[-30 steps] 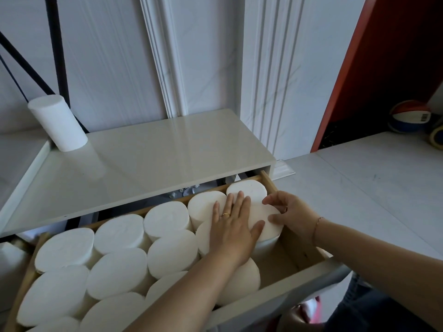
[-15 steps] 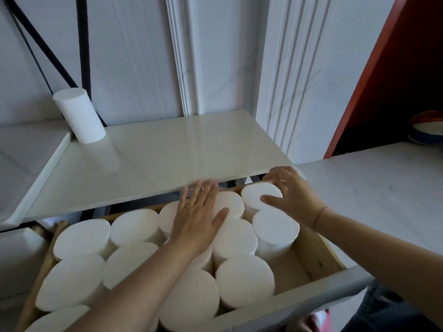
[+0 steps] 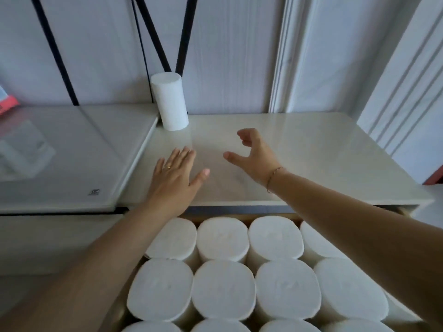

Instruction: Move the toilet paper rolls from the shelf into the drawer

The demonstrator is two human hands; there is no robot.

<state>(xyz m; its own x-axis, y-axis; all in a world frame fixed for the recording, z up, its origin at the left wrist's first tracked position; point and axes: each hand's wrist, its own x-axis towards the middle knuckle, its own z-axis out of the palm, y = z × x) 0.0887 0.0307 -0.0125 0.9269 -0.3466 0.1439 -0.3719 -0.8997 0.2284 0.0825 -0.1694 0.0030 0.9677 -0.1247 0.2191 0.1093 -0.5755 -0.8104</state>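
One white toilet paper roll [image 3: 170, 101] stands upright at the back left of the glossy white shelf [image 3: 311, 149], against the wall. Both hands hover over the shelf top, short of the roll. My left hand [image 3: 176, 174] is flat with straight fingers and holds nothing. My right hand [image 3: 251, 153] is spread with thumb and fingers apart, also empty. Below the shelf's front edge the pulled-out drawer [image 3: 402, 210] is packed with several upright white rolls [image 3: 223, 289].
A second glossy surface [image 3: 72, 152] adjoins the shelf on the left, with a red and white item [image 3: 6, 101] at its far left edge. Black metal rods [image 3: 153, 32] run up the wall behind the roll. Moulded wall panels rise at the right.
Both hands have left the rolls in the drawer and moved up and back over the shelf top toward the standing roll. The view has shifted left and forward.
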